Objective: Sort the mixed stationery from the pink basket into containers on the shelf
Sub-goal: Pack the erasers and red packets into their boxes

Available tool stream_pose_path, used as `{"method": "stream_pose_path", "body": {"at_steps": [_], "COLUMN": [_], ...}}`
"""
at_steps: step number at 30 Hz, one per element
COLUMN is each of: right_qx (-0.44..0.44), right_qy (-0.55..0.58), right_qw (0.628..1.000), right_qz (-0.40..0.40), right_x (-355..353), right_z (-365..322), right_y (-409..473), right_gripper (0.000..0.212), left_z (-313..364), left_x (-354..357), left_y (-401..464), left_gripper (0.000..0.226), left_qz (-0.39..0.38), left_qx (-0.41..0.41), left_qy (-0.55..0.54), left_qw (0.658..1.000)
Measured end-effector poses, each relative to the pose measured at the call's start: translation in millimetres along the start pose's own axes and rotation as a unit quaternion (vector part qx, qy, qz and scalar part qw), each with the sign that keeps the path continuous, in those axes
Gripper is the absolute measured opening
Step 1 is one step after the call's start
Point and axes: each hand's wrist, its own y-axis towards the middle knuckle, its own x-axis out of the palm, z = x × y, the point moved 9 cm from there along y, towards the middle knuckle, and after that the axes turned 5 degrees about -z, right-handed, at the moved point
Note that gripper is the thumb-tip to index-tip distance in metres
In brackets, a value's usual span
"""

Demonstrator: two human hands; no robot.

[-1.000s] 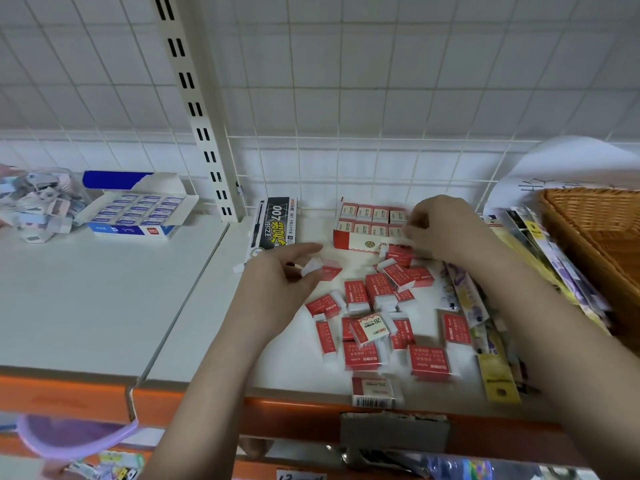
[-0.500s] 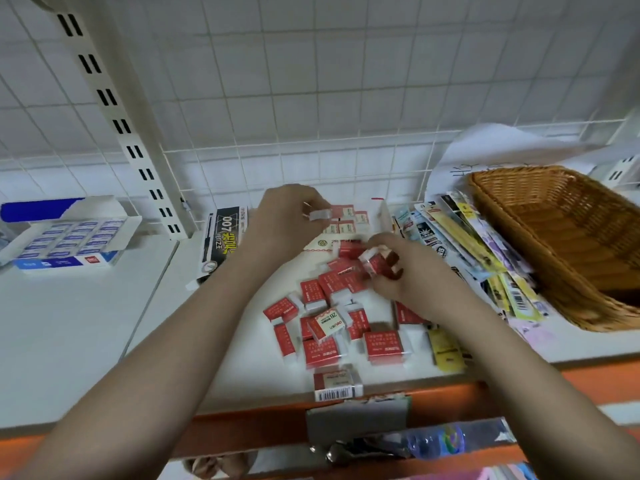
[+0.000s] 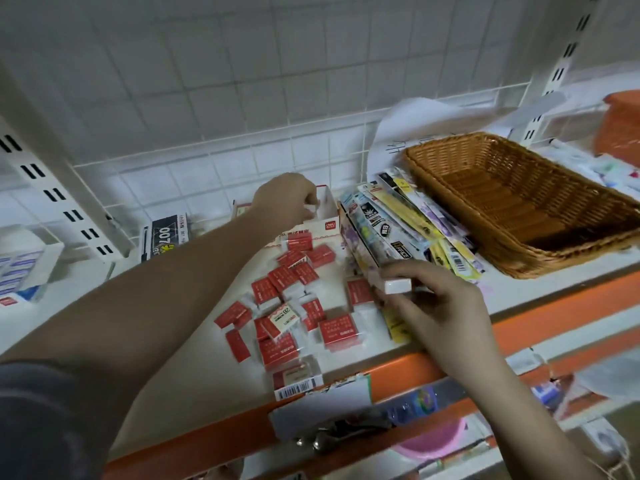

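Left hand (image 3: pixel 285 200) at centre of frame, fingers curled round small white eraser (image 3: pixel 310 208), over open red-and-white box (image 3: pixel 320 221) at back of shelf (image 3: pixel 166 386). Right hand (image 3: pixel 433 303) right of centre, pinching white eraser block (image 3: pixel 398 285) above shelf front. Loose red eraser packs (image 3: pixel 284 306) scattered between hands. Flat pen packets (image 3: pixel 408 230) fanned beside wicker basket (image 3: pixel 519 202), upper right. Pink basket (image 3: pixel 433 441) partly visible under shelf edge, bottom centre.

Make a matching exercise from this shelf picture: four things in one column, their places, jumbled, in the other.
Things
1. wicker basket
2. left hand
3. right hand
4. black 007 box

Places
A. at the red-and-white eraser box
B. far right of the shelf
C. left of the eraser box, against the wire grid
D. near the front edge, holding a white eraser

Pairs: 1-B, 2-A, 3-D, 4-C
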Motion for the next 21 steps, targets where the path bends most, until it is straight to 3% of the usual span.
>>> {"method": "stream_pose_path", "body": {"at_steps": [4, 10, 16, 21], "right_qx": [-0.007, 0.01, 0.046, 0.016], "right_qy": [-0.001, 0.064, 0.129, 0.067], "right_qw": [1.0, 0.998, 0.99, 0.998], "right_qz": [0.002, 0.009, 0.025, -0.013], "right_x": [-2.3, 0.7, 8.4, 16.5], "right_z": [2.5, 3.0, 11.3, 7.5], "right_y": [-1.8, -4.1, 0.0, 21.8], "right_gripper": [0.024, 0.033, 0.032, 0.03], "left_z": [0.3, -8.1, -2.3, -2.8], "left_x": [5.6, 2.8, -15.1, -25.4], "left_y": [5.4, 4.8, -23.6, -82.0], "left_gripper": [0.003, 0.008, 0.017, 0.018], "left_qz": [-0.027, 0.001, 0.016, -0.006], "left_qx": [-0.004, -0.022, -0.026, -0.022], "left_qy": [0.006, -0.011, -0.116, -0.134], "left_qw": [1.0, 1.0, 0.993, 0.991]}}
